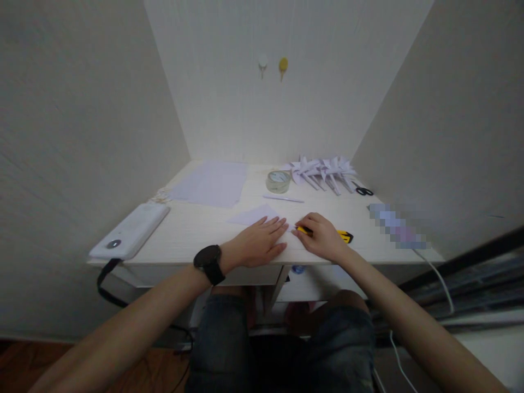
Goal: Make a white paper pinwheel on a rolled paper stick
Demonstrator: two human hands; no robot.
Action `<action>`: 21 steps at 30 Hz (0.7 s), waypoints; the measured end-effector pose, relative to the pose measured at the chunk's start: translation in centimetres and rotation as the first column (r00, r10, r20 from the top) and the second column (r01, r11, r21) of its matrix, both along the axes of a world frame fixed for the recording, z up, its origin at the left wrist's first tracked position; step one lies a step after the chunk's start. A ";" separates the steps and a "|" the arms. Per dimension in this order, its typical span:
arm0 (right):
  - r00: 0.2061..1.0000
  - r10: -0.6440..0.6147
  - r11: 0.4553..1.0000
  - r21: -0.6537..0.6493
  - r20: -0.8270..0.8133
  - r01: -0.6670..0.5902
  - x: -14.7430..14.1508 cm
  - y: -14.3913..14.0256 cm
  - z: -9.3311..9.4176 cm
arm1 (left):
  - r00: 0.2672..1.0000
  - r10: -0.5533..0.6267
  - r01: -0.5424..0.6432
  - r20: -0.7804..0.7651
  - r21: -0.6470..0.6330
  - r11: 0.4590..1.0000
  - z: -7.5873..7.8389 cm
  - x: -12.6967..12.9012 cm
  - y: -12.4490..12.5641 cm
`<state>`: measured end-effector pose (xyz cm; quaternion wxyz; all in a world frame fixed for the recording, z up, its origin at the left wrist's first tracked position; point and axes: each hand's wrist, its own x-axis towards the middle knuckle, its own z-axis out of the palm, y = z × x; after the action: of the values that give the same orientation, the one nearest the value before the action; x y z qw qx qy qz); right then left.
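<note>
My left hand (264,243) lies flat with fingers stretched over a small piece of white paper (254,215), pressing it on the desk. Just to its right, my right hand (319,236) is closed around a yellow and black utility knife (346,236), whose back end sticks out past the palm. The knife's front end points left toward the right part of the paper; its blade tip is too small to make out. Beyond the hands lies a thin rolled paper stick (283,198).
Behind the stick stands a roll of clear tape (278,182). Several paper pinwheels (323,170) are heaped at the back right, near black-handled scissors (363,191). Large paper sheets (210,183) lie back left; a white device (130,232) with a black strap sits at the left edge.
</note>
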<state>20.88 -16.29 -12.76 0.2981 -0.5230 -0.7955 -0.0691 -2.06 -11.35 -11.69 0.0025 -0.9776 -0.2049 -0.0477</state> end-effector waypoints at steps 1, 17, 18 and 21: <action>1.000 0.012 1.000 -0.001 0.005 -0.012 0.1 0.0 0.1 | 1.000 0.005 -0.005 0.001 -0.001 1.000 0.0 0.0 -0.1; 0.998 -0.031 0.997 -0.065 -0.047 0.028 2.3 -2.0 -0.7 | 0.996 -0.007 0.001 0.092 0.060 0.998 -0.3 -0.2 -0.3; 0.998 -0.031 0.997 -0.070 -0.050 0.028 2.3 -1.9 -0.7 | 0.996 -0.005 0.001 0.089 0.050 0.999 -0.3 -0.2 -0.3; 0.998 -0.030 0.997 -0.074 -0.057 0.026 2.4 -1.9 -0.6 | 0.997 0.004 -0.006 0.079 0.029 1.000 -0.3 -0.2 -0.4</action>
<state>23.24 -18.15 -13.36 0.3006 -0.5463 -0.7812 -0.0288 -2.30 -11.72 -11.99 0.0090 -0.9743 -0.2066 -0.0893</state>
